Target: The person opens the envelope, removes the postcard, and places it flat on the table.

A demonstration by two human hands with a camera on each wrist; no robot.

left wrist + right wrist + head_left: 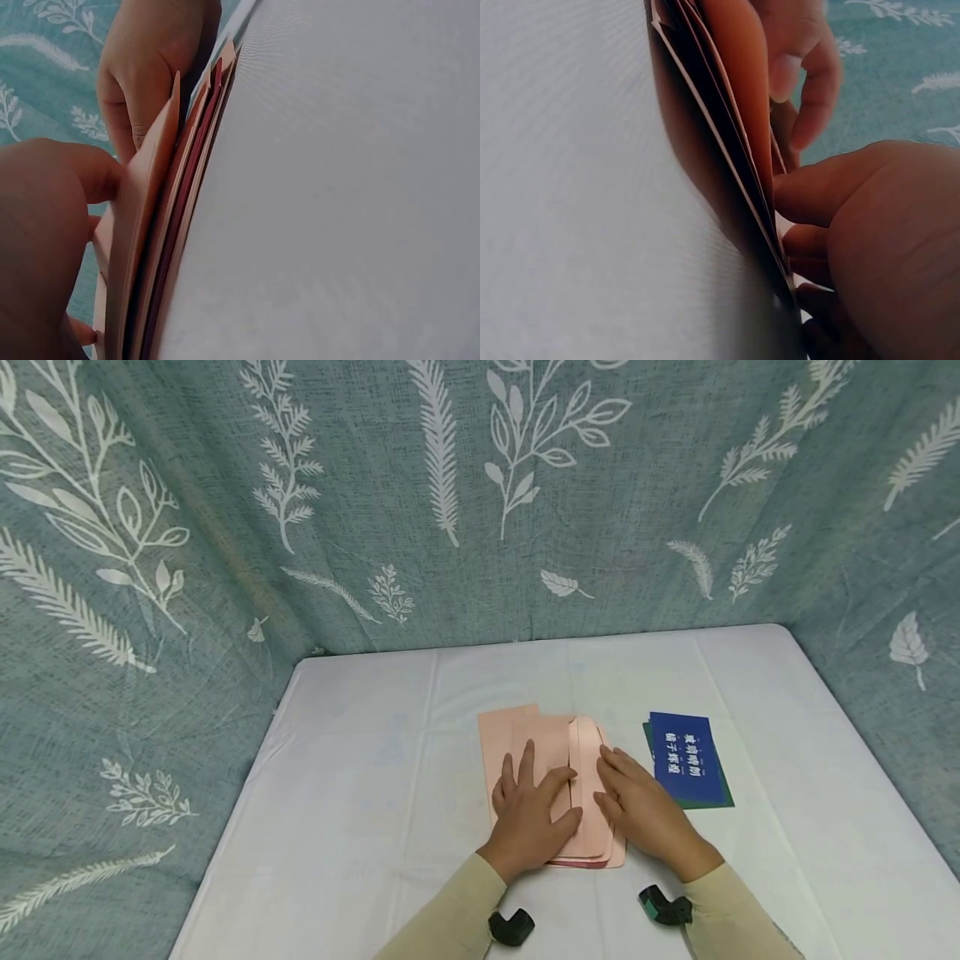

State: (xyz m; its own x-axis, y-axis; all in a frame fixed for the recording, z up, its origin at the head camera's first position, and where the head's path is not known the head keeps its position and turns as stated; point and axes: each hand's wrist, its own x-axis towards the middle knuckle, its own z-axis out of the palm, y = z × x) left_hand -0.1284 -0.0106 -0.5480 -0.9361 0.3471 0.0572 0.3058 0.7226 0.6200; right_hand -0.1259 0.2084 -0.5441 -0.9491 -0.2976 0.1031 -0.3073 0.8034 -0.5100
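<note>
A pink paper envelope (592,835) lies on the table with its long flap (584,743) folded over to the left. My left hand (528,822) rests on it with fingers spread, thumb and forefinger near the flap's edge. My right hand (648,806) presses the flap from the right side with extended fingers. More pink paper (497,735) sticks out beneath on the left. A dark red sheet (182,195) shows between the pink layers in the left wrist view. In the right wrist view, the pink layers (742,75) gape at the near edge.
A blue card (686,760) with white characters lies on a green one (712,807) at the right. The table (360,760) has a white cloth. A teal leaf-patterned curtain (465,585) stands behind the table and along its sides.
</note>
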